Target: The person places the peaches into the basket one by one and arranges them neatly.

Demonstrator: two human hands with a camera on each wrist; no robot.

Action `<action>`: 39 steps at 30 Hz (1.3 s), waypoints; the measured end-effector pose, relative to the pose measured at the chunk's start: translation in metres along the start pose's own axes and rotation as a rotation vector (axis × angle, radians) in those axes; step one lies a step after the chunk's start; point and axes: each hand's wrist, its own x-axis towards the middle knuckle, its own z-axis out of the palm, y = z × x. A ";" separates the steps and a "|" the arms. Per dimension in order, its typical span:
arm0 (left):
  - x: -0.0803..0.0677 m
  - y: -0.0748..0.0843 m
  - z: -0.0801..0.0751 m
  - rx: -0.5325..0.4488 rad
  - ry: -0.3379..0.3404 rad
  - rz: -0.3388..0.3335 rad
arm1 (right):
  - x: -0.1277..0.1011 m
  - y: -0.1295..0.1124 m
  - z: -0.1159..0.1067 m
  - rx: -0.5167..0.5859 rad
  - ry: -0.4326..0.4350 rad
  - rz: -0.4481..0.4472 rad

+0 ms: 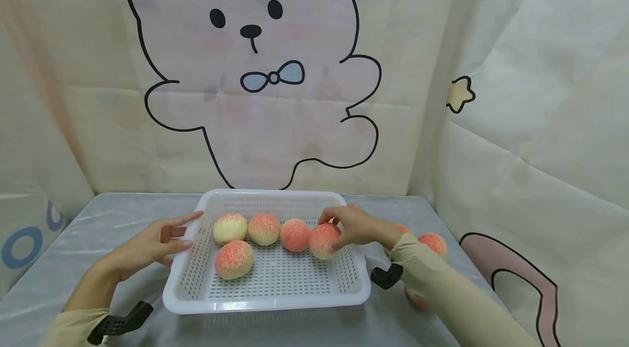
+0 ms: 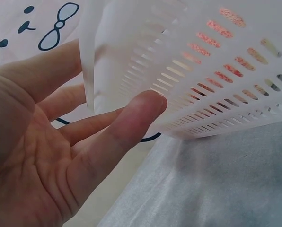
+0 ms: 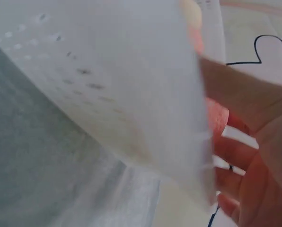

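Right hand (image 1: pixel 355 226) reaching over the far right wall of the white basket (image 1: pixel 267 303), fingers curled round a peach (image 1: pixel 324 240) at the end of a row. Three more peaches just to its left, a fifth nearer. Left hand (image 1: pixel 153 243) spread wide, holding nothing, fingers straight and just beside the basket's left wall. More peaches (image 1: pixel 433 243) on the table (image 1: pixel 73 249) behind the right wrist.
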 end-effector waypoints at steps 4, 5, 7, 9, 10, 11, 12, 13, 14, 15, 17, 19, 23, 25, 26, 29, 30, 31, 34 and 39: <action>0.001 0.001 0.000 0.009 -0.001 0.009 | -0.003 0.002 -0.001 0.005 -0.040 -0.027; 0.001 0.001 0.000 0.010 0.001 0.006 | -0.003 0.002 -0.001 0.001 -0.047 -0.035; 0.001 0.001 0.000 0.011 0.004 0.002 | -0.004 0.001 -0.001 -0.004 -0.061 -0.042; 0.000 0.000 0.000 0.013 0.006 -0.003 | -0.004 0.000 0.001 -0.021 -0.084 -0.037; 0.000 0.000 0.000 0.012 0.007 -0.005 | -0.003 -0.002 0.002 -0.037 -0.093 -0.034; 0.000 0.000 0.000 0.013 0.008 -0.007 | -0.003 -0.003 0.003 -0.054 -0.100 -0.036; -0.001 0.000 0.000 0.015 0.009 -0.008 | -0.003 -0.004 0.004 -0.069 -0.105 -0.030; -0.001 0.000 0.001 0.017 0.011 -0.008 | -0.003 -0.006 0.005 -0.086 -0.109 -0.025; -0.001 0.000 0.001 0.020 0.011 -0.008 | -0.002 -0.007 0.007 -0.104 -0.110 -0.018; -0.001 0.000 0.001 0.019 0.013 -0.008 | -0.002 -0.008 0.008 -0.116 -0.106 -0.015; -0.001 0.000 0.001 0.018 0.017 -0.013 | -0.002 -0.011 0.009 -0.125 -0.090 -0.005; -0.001 0.001 0.001 0.015 0.013 -0.003 | -0.002 -0.013 0.009 -0.130 -0.073 0.015; -0.002 0.003 0.000 -0.003 -0.003 0.016 | -0.001 -0.016 0.011 -0.147 -0.038 0.041; -0.002 0.003 0.000 -0.013 -0.010 0.022 | 0.001 -0.017 0.013 -0.158 -0.025 0.050; -0.002 0.002 -0.001 -0.016 -0.011 0.022 | 0.001 -0.017 0.014 -0.164 -0.020 0.054; -0.002 0.001 -0.001 -0.024 -0.013 0.026 | 0.004 -0.016 0.018 -0.178 -0.005 0.055; -0.003 0.001 -0.001 -0.026 -0.014 0.026 | 0.005 -0.015 0.020 -0.190 -0.001 0.053; -0.003 0.001 -0.001 -0.025 -0.014 0.026 | 0.006 -0.015 0.021 -0.206 0.002 0.052; -0.003 0.001 -0.001 -0.029 -0.020 0.027 | 0.008 -0.013 0.026 -0.250 0.023 0.044; -0.001 0.001 -0.001 -0.039 -0.027 0.032 | 0.008 -0.011 0.029 -0.263 0.052 0.042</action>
